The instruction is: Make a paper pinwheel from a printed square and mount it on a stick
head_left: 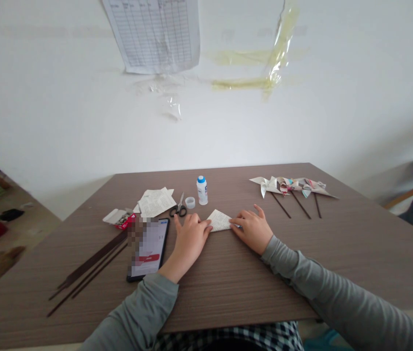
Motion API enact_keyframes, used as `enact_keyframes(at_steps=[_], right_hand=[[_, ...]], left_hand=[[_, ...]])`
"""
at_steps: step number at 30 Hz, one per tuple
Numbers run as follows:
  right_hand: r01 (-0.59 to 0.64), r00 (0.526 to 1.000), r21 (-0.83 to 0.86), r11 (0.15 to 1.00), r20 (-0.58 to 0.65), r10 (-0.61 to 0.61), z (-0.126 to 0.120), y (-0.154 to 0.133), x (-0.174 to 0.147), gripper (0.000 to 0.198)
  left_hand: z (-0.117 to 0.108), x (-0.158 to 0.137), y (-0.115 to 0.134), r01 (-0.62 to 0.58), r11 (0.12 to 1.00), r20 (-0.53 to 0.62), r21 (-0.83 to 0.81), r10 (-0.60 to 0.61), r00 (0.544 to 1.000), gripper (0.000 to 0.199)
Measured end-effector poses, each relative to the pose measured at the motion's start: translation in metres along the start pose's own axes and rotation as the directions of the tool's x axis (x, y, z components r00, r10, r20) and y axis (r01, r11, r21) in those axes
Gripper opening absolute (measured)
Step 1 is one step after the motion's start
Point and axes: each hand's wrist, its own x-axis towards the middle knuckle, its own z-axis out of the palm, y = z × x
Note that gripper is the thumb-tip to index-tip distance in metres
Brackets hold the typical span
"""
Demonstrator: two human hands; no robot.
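Note:
A small piece of printed paper (220, 221), folded into a triangle with its point away from me, lies on the table between my hands. The fingertips of my left hand (191, 235) pinch its left corner. At its right corner, the thumb and fingers of my right hand (253, 228) hold the edge, the little finger raised. Behind the paper stands a white glue bottle (202, 190) with a blue top. A translucent round cap (190, 202) and black-handled scissors (178, 209) are to the left of the bottle.
Printed paper sheets (156, 201), a small open red-and-white box (122, 219), a phone (150, 251) and several dark thin sticks (91, 261) occupy the left side. Three paper pinwheels (270, 185) on sticks lie at the back right. A white wall (155, 141) borders the table's (235, 292) far edge.

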Motion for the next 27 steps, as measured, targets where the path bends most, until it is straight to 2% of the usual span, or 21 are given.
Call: enact_keyframes(at_steps=[8,17,22,27], right_hand=[[-0.038,0.995,-0.051,0.998,0.092,0.043,-0.014,-0.011,-0.001,0.036],[-0.068,0.99,-0.056,0.996,0.121,0.074,-0.017,-0.017,0.0,0.037],[-0.072,0.988,-0.07,0.995,0.129,0.081,-0.02,-0.018,0.0,0.037],[-0.073,0.986,-0.062,0.995,0.148,0.082,-0.023,-0.021,0.0,0.038]], left_hand=[[-0.002,-0.001,0.007,0.042,0.997,0.029,0.061,-0.044,0.999,0.039],[-0.007,-0.003,0.01,0.054,0.997,0.048,0.051,-0.056,0.997,0.044],[-0.007,-0.004,0.008,0.031,0.998,0.012,0.047,-0.032,0.999,0.039],[-0.007,-0.003,0.008,0.037,0.997,0.029,0.064,-0.039,0.999,0.039]])
